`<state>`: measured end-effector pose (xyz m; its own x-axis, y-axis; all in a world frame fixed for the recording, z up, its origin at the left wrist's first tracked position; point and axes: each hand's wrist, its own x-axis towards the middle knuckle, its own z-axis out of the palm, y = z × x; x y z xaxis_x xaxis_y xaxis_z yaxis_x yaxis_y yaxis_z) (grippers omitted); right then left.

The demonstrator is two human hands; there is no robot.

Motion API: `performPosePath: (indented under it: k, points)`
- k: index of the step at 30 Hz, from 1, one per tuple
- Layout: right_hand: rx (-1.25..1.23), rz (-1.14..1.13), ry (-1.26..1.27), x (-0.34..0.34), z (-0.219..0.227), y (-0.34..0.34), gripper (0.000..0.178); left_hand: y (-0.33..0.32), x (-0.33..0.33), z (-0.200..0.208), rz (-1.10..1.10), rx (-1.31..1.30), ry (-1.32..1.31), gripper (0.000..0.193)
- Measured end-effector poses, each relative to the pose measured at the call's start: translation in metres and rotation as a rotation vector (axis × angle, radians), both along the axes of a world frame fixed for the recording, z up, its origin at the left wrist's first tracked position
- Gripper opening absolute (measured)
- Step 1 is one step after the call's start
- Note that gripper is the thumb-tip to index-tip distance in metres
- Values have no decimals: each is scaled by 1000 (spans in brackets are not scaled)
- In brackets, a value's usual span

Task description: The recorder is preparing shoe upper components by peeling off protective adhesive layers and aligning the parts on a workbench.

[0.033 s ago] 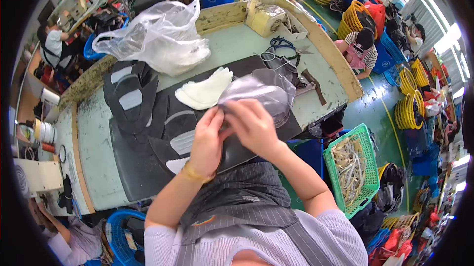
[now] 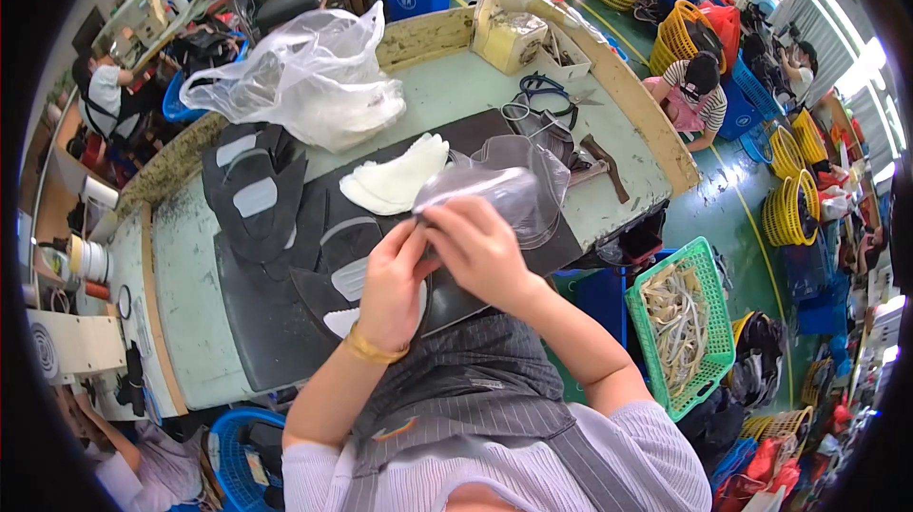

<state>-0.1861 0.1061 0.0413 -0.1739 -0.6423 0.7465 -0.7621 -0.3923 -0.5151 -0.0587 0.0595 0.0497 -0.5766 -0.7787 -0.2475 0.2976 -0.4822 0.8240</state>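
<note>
In front of me, a thin, clear, curved plastic piece [image 2: 480, 186] is pinched along its near edge. My left hand [image 2: 385, 293] has its fingertips closed at the piece's left corner, and my right hand [image 2: 483, 255] grips it just beside them. The fingers hide the exact edge. More clear plastic pieces [image 2: 544, 191] lie right behind it. White padded pieces with jagged edges [image 2: 385, 176] rest to the left of these. Dark cut pieces with pale grey patches [image 2: 328, 231] lie on the black mat [image 2: 257, 327] near my left hand.
On the bench stand a crumpled clear bag [image 2: 314, 84], scissors [image 2: 582, 97] and a hammer [image 2: 606, 168]. A green basket of strips [image 2: 709, 360] is at my right, a blue basket [image 2: 223, 464] at my lower left. A co-worker [image 2: 699, 94] crouches beyond the bench's right edge.
My hands have shifted slightly, and the held plastic piece has turned a little and sits lower and further left. More of the plastic pieces behind it shows.
</note>
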Motion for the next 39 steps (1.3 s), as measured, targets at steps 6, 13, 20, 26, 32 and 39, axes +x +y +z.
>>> performPosePath:
  k: [6,13,20,26,32,39]
  points:
    - [-6,190,191,38,22,0,34,17,54,10,189,-337,-44,19]
    - [-93,219,390,51,37,9,37,36,65,12,331,-331,-52,19]
    - [-90,188,539,54,43,13,40,41,70,10,321,-393,-94,19]
    - [-21,190,457,50,39,17,27,36,69,13,193,-194,-53,16]
    - [185,121,-139,46,44,22,20,35,65,12,54,-79,163,20]
    - [502,362,-758,43,50,25,7,31,78,21,167,-420,-45,10]
